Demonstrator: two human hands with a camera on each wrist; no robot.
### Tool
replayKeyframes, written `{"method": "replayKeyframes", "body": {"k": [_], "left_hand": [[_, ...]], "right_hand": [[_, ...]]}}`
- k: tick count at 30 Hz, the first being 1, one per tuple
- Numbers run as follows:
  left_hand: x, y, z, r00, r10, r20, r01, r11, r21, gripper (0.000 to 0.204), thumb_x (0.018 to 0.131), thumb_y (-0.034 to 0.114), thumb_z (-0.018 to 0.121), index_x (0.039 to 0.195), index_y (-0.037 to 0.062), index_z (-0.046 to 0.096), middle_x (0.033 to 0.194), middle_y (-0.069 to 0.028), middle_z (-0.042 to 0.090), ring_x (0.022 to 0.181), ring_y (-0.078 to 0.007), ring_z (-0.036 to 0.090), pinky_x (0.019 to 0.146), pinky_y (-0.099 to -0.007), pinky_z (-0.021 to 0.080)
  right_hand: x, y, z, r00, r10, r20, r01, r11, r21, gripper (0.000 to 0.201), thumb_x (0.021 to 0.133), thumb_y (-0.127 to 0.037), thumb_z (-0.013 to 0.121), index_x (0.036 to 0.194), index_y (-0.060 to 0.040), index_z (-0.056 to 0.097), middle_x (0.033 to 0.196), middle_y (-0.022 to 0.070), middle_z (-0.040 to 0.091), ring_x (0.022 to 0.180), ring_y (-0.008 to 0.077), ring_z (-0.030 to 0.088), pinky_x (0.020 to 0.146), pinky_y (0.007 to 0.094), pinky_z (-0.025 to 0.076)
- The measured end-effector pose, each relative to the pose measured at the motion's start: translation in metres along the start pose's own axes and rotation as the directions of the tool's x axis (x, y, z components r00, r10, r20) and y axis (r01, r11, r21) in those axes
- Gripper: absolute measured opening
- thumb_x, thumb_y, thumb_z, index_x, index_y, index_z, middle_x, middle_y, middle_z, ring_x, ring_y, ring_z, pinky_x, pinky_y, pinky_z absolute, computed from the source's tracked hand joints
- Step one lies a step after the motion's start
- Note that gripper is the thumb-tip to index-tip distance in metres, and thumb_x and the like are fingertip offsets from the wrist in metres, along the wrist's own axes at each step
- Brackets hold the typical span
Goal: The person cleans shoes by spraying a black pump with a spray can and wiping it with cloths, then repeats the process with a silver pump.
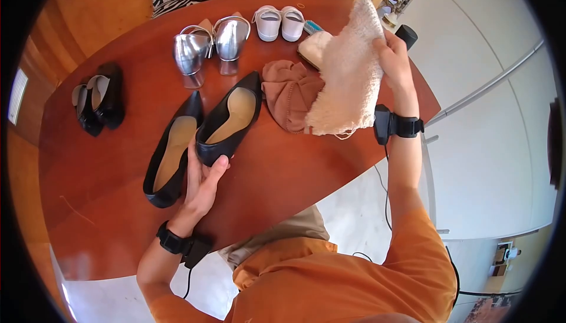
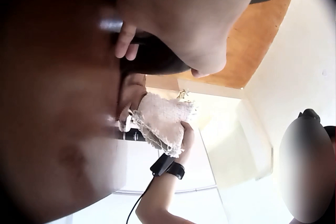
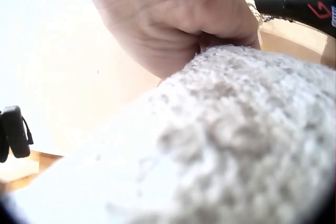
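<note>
My left hand (image 1: 203,186) grips the heel end of a black pointed flat shoe (image 1: 233,113), thumb against the back of it. Its pair, another black flat (image 1: 175,149), lies just left of that hand on the table, toe pointing away. A shaggy cream cloth (image 1: 352,72) hangs from my right hand (image 1: 394,57), which pinches it near the upper right edge. In the right wrist view the cloth (image 3: 226,134) fills the lower half, and its weave looks looped and rough. A crumpled brownish-pink cloth (image 1: 290,96) lies between the held shoe and the cream cloth.
Silver heeled shoes (image 1: 232,37), small white shoes (image 1: 268,23) and a blue-bristled brush (image 1: 312,27) stand toward the table's far side. A cream fluffy item (image 1: 315,48) is partly behind the cloth. Black shoes (image 1: 106,96) sit far left on the brown table (image 1: 106,205).
</note>
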State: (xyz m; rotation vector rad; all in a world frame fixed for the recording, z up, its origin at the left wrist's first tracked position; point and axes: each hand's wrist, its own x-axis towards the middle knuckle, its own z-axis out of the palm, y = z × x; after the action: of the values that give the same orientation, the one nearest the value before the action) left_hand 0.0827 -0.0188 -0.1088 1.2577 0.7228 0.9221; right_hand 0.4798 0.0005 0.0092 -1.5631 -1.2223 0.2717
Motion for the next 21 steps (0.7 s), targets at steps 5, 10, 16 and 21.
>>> {"method": "replayKeyframes", "body": {"k": [5,10,16,21], "left_hand": [[0.002,0.011,0.001,0.998,-0.021,-0.059,0.027,0.994,0.108,0.067,0.09,0.021,0.057,0.14,0.0019,0.017,0.125,-0.0094,0.045,0.104,-0.0127,0.05,0.084,-0.0244,0.043],[0.005,0.01,0.002,0.995,0.001,-0.095,0.015,0.986,0.165,0.066,0.091,0.025,0.057,0.139,-0.0003,0.02,0.12,-0.0086,0.048,0.096,-0.0093,0.051,0.076,-0.021,0.043],[0.011,0.007,-0.003,0.988,0.028,-0.15,-0.013,0.995,0.096,0.053,0.091,0.026,0.056,0.128,-0.0022,0.032,0.105,-0.0056,0.053,0.086,-0.01,0.051,0.074,-0.0239,0.045],[0.013,0.005,-0.009,0.979,0.085,-0.188,-0.059,0.989,0.138,0.05,0.091,0.028,0.057,0.126,-0.0017,0.035,0.108,-0.0076,0.052,0.093,-0.0131,0.053,0.076,-0.0286,0.048]], "right_hand": [[-0.011,0.001,0.042,0.983,0.105,0.153,-0.132,0.974,0.184,0.026,0.086,-0.007,0.05,0.105,0.0085,0.057,0.092,0.01,0.064,0.081,0.0145,0.058,0.073,0.0278,0.046],[0.004,0.025,0.068,0.985,0.085,0.153,-0.095,0.994,0.058,0.034,0.082,-0.009,0.052,0.111,0.007,0.055,0.092,0.0148,0.064,0.082,0.017,0.06,0.073,0.0294,0.047],[0.006,0.026,0.106,0.984,-0.173,-0.031,0.154,0.937,-0.314,0.037,0.075,-0.004,0.049,0.109,0.0063,0.057,0.097,0.0255,0.063,0.094,0.0363,0.061,0.085,0.0371,0.046],[0.029,0.021,0.074,0.975,-0.216,-0.051,0.177,0.895,-0.409,0.034,0.072,0.001,0.046,0.101,0.0016,0.064,0.098,0.0259,0.063,0.098,0.0383,0.06,0.089,0.0389,0.045]]}}
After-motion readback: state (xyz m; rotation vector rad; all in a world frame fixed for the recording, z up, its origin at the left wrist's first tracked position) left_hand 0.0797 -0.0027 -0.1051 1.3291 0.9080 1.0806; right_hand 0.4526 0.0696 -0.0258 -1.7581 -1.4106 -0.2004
